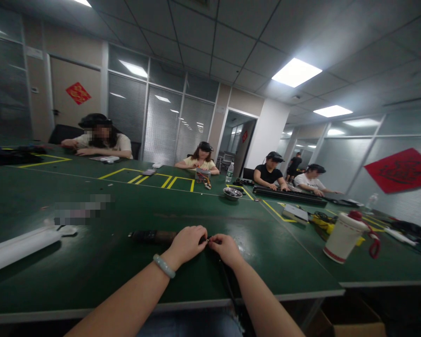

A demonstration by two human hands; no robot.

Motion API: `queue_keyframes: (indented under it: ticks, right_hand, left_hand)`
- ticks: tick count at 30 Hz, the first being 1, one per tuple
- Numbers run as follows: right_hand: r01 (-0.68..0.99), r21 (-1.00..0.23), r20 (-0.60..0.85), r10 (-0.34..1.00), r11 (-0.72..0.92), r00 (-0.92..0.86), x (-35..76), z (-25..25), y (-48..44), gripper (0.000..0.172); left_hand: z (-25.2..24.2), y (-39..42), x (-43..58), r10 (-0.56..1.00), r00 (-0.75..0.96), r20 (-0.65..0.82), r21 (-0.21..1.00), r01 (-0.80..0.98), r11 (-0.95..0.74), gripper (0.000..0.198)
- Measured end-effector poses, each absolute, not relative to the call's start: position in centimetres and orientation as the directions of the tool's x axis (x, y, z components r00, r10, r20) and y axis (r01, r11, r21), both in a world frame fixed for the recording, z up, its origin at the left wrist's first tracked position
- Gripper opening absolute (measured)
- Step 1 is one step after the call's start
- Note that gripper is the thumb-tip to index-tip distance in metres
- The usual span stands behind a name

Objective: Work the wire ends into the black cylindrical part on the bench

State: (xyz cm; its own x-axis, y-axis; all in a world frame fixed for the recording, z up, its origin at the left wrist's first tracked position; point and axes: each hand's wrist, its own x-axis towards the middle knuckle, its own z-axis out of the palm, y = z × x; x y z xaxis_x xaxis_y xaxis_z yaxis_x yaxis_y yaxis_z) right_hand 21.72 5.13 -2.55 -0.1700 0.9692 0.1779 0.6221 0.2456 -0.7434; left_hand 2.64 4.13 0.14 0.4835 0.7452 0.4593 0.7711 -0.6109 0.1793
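Observation:
On the green table lies a dark, rod-shaped electric screwdriver [154, 236], its thin tip pointing left. My left hand [187, 242] is closed around its rear end, a bracelet on the wrist. Close beside it, my right hand [227, 250] pinches the end of a black cable [228, 281], which drops over the table's front edge. A small shiny bit shows between the fingertips of both hands; whether plug and tool are joined I cannot tell.
A white roll [21, 250] lies at left. To the right stands a white mug [344, 236] with a red lid. A metal bowl [232, 193] and a bottle [229, 172] are farther back. Several people sit at the table's far side. Yellow tape [175, 180] marks the tabletop.

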Motion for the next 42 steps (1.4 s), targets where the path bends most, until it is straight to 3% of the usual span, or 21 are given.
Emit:
queue_keyframes:
  ticks: [20,31,42]
  right_hand:
    - [0.614,-0.741,0.193,0.962,0.271,-0.191,21.6,-1.7,4.5,0.020]
    - [0.597,-0.754,0.190,0.962,0.272,-0.198,21.8,-2.4,5.1,0.021]
    - [0.548,-0.798,0.175,0.967,0.251,-0.187,22.1,-3.6,6.0,0.021]
  left_hand:
    - [-0.3,4.4,3.1,0.702,0.536,0.469,0.068,0.771,-0.634,0.003]
    - [-0.4,4.3,3.0,0.723,0.495,0.482,0.140,0.771,-0.621,0.005]
    - [-0.3,4.3,3.1,0.749,0.492,0.444,0.133,0.790,-0.598,0.005]
